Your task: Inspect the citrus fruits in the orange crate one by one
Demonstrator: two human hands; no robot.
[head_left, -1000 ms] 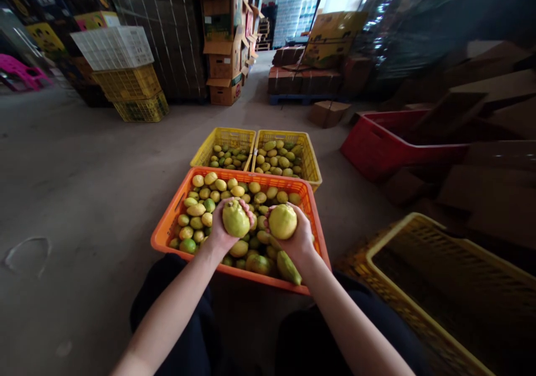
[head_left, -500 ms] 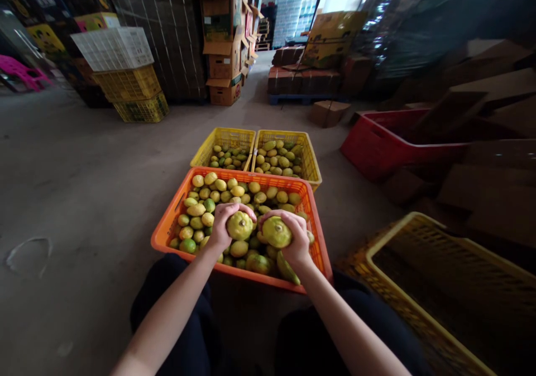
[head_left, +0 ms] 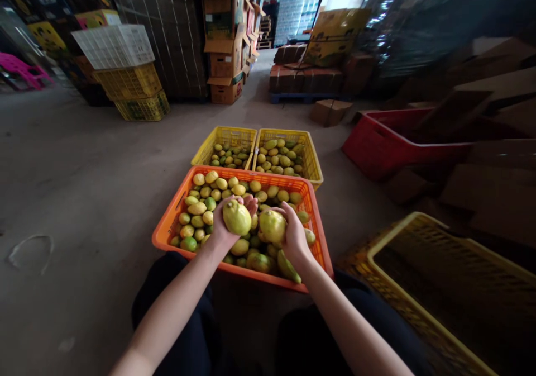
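At far left, a white plastic crate (head_left: 115,46) stands on two yellow ones on the floor. Next comes the open orange plastic crate (head_left: 170,219), which contains many small yellow and green fruits (head_left: 196,208). Above its middle, the left hand (head_left: 218,226) cradles a large, lumpy, yellow-green fruit (head_left: 237,218) in the palm, with fingertips extended past it. Just beside it, the right hand (head_left: 295,235) grasps another large yellow-green fruit (head_left: 272,226) from the side. Half a second ago, both hands covered the fruits from above, with their ends facing the camera. Now the left palm has turned upward and the right fruit is tilted, so more of their sides is exposed. I judge this is useful for inspecting the skin; neither fruit is released. Farther right is a yellow plastic crate (head_left: 412,220).
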